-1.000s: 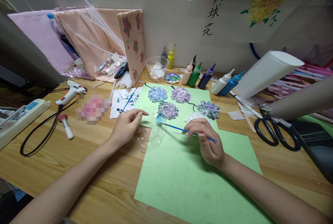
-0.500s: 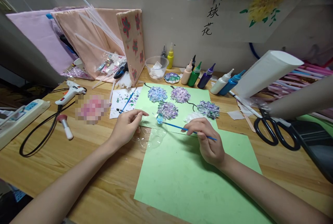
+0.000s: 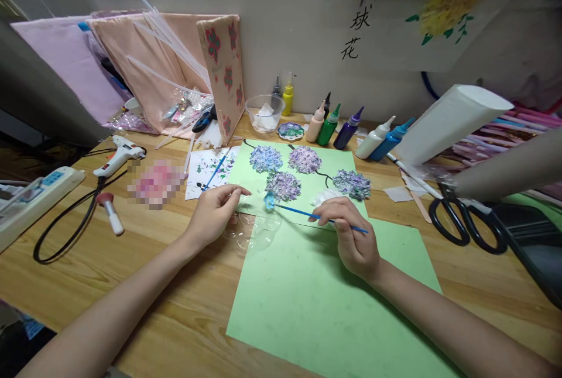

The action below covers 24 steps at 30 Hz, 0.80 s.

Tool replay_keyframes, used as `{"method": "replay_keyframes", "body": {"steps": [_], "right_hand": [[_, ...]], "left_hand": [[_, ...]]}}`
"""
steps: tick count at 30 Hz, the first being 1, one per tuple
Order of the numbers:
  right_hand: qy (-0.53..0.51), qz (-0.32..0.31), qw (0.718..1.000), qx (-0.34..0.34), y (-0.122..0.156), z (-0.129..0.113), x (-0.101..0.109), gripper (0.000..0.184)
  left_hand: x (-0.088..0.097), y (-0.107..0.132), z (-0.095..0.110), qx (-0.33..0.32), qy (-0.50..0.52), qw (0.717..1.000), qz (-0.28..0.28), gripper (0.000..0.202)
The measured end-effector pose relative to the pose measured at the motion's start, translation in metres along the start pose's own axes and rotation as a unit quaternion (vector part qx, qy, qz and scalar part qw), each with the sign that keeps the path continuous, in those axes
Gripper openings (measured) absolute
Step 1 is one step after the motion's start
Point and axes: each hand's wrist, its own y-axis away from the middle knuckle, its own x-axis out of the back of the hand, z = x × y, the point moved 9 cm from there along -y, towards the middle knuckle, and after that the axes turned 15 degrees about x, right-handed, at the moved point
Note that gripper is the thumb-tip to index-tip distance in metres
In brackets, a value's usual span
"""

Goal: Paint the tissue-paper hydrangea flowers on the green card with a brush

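Note:
My right hand (image 3: 348, 232) pinches a slim blue paintbrush (image 3: 298, 210). Its tip rests in a dab of bright blue paint (image 3: 269, 201) on a clear plastic palette (image 3: 262, 236). My left hand (image 3: 215, 211) is closed on the palette's left edge, its thumb and forefinger on the near side of the paint. Behind the palette lies a light green sheet (image 3: 237, 176) bearing several puffy flower heads in blue, pink and purple, such as a purple one (image 3: 284, 186). White crumpled tissue (image 3: 325, 196) sits just past my right fingertips. A second brush (image 3: 217, 168) lies on a paint-spotted paper (image 3: 193, 176).
A larger green sheet (image 3: 325, 296) covers the table in front of me. Paint bottles (image 3: 327, 130) stand along the wall beside a clear bowl (image 3: 264, 114). Black-handled scissors (image 3: 465, 220) lie right; a glue gun (image 3: 117, 154) and power strip (image 3: 44, 202) lie left.
The brush has shifted slightly to the right and down in my right hand. The paint looks more evenly blue, with less white showing. My left hand has stayed in place.

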Motion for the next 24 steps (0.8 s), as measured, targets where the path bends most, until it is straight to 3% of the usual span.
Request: {"method": "replay_keyframes", "body": {"steps": [6, 10, 14, 18, 24], "right_hand": [[-0.009, -0.032, 0.999, 0.019, -0.001, -0.005, -0.005, 0.032], [0.004, 0.006, 1.000, 0.015, 0.000, -0.004, 0.003, 0.030], [-0.008, -0.030, 0.999, 0.043, -0.001, -0.009, -0.004, 0.030], [0.010, 0.004, 0.999, 0.041, -0.002, -0.009, 0.002, 0.029], [0.012, -0.008, 0.998, 0.056, -0.002, -0.013, 0.001, 0.028]], "left_hand": [[0.001, 0.000, 0.002, -0.004, -0.003, 1.000, 0.002, 0.033], [0.000, 0.001, 0.003, -0.003, -0.011, 1.000, -0.004, 0.034], [0.000, 0.002, 0.003, -0.005, -0.017, 1.000, 0.001, 0.034], [-0.001, 0.002, 0.003, -0.004, -0.016, 1.000, -0.004, 0.034], [-0.001, 0.002, 0.004, -0.004, -0.021, 1.000, -0.003, 0.035]]}}
